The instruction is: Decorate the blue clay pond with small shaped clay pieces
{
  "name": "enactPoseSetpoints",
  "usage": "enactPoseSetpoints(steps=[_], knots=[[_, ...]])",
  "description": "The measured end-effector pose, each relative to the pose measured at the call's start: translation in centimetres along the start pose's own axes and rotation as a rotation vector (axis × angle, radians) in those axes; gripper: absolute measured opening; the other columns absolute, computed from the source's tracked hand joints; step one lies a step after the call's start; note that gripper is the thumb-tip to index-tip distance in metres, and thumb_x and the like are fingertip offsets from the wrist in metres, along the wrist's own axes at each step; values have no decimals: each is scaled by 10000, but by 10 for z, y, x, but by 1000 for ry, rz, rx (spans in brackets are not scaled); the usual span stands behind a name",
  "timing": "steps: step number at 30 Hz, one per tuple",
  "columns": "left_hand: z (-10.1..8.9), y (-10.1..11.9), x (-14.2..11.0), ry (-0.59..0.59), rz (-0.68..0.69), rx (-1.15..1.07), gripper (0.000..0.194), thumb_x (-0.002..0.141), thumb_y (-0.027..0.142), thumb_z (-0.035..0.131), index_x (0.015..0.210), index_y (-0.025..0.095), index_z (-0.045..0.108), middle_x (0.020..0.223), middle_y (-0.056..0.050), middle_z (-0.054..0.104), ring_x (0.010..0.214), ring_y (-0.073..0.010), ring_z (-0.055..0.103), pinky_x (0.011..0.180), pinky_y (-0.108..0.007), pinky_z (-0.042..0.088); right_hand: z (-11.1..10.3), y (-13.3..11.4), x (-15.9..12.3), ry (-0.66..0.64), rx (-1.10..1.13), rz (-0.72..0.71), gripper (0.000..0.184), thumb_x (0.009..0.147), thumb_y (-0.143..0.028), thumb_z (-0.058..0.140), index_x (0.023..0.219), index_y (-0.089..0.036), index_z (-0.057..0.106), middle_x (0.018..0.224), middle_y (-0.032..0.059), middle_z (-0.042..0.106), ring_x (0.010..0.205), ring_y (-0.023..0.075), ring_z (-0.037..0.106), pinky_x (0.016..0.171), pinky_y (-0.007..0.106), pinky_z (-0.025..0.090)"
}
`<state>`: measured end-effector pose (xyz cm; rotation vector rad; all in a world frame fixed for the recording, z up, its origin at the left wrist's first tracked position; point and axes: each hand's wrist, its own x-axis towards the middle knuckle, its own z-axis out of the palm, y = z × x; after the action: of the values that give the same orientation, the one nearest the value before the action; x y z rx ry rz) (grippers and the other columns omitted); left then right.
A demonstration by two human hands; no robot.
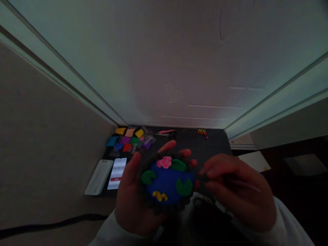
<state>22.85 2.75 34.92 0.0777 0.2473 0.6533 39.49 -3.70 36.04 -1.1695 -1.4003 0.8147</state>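
In my left hand [135, 201] lies a round clay pond [164, 181], cupped from below with the fingers behind its far edge. Its blue top carries a pink clay flower [165, 162], green lily pads [184, 187] and two small yellow clay figures [159, 196]. Dark clay lumps [157, 208] ring the rim. Close to the pond's right edge, my right hand [235, 188] pinches a small dark clay piece [204, 177] between thumb and fingertips. A thin pinkish stick [246, 185] lies across the same palm.
Colourful clay packets [125, 140] crowd the dark table's [189, 143] back left. Scissors [166, 135] and a pink tool [166, 131] lie beyond the pond, with small yellow-and-red pieces [202, 131] at back right. A lit phone [117, 173] and a white case [99, 177] sit left.
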Motion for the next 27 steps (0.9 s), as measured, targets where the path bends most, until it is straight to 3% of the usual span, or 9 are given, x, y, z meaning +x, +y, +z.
enactPoseSetpoints(steps=[11,21,27], knots=[[1,-6,-2,2,9,72,533,809,506,224,1110,213,552,1102,-87,599,1063,-255,503,933,-426,316,3,0,-4,-45,-110,-36,292,680,-18,586,906,-203,570,828,10,607,797,112,578,694,209,484],[2,-8,-4,-73,5,58,546,833,469,175,1155,183,512,1135,-99,576,1078,-246,494,916,-380,338,0,0,-2,-69,-163,-49,259,686,-24,584,896,-175,583,835,23,609,811,108,575,693,197,473],[2,-8,-3,-12,-3,54,546,832,465,196,1131,154,531,1101,-113,595,1029,-239,532,880,-371,379,1,2,-3,-83,-202,-29,261,697,-32,575,913,-179,582,841,16,607,809,98,562,689,188,459]])
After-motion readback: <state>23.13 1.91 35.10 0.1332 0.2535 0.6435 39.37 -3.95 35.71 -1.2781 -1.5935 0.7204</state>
